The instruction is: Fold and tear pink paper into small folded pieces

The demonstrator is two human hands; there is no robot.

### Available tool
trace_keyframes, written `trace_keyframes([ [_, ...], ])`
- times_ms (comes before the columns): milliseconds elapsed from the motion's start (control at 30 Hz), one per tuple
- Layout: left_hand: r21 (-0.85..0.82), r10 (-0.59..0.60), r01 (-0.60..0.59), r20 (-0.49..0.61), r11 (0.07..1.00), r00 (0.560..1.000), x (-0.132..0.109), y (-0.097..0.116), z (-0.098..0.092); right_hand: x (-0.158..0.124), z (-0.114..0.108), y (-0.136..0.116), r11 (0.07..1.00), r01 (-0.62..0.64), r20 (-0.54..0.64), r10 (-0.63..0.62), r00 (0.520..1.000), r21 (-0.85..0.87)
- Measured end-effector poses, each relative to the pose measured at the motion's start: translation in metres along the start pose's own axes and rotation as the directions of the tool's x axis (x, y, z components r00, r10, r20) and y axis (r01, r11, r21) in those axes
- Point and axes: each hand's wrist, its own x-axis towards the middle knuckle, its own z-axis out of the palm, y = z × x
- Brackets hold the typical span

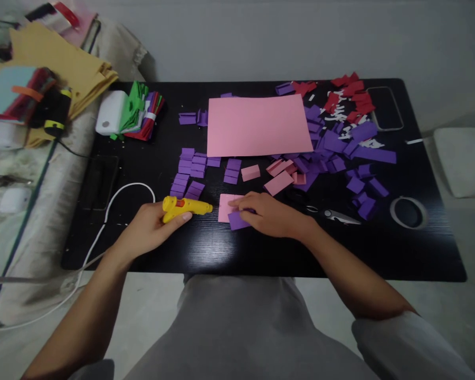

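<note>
My left hand (150, 227) is closed around a yellow glue gun (188, 206), whose nozzle points right toward a small pink paper piece (224, 208) lying on the table. Over that pink piece reaches my right hand (267, 214), its index finger resting on it. A purple paper piece (237, 220) sticks out from under the curled fingers and thumb of the same hand, overlapping the pink piece's lower edge. Folded purple strips (198, 164) lie just beyond the glue gun. Folded pink pieces (279, 182) sit beyond my right hand.
A large pink sheet (257, 126) covers the back middle of the black table (206, 248). Purple (332, 142) and red scraps (356, 95) are heaped at right, near scissors (340, 216) and a tape roll (409, 212). A white cable (106, 211) runs along the left.
</note>
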Motion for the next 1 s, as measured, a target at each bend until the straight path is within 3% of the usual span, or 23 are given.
trace_keyframes([
  [100,0.010,0.082,-0.082,0.033,0.997,0.996,-0.001,0.007,0.009,0.005,-0.016,-0.003,1.000,0.001,0.236,0.006,0.972,-0.028],
  [267,-0.007,0.182,-0.182,0.093,0.983,0.979,0.000,0.014,0.019,0.007,-0.028,-0.010,0.996,-0.029,0.373,0.059,0.926,-0.085],
  [600,0.019,0.162,-0.166,0.125,0.986,0.979,0.004,0.011,0.025,0.000,-0.021,-0.003,0.997,0.065,0.326,-0.051,0.944,-0.032],
  [1000,0.035,0.149,-0.155,0.124,0.987,0.981,0.001,0.005,0.016,-0.002,-0.018,-0.001,0.997,0.068,0.302,-0.057,0.952,-0.025],
])
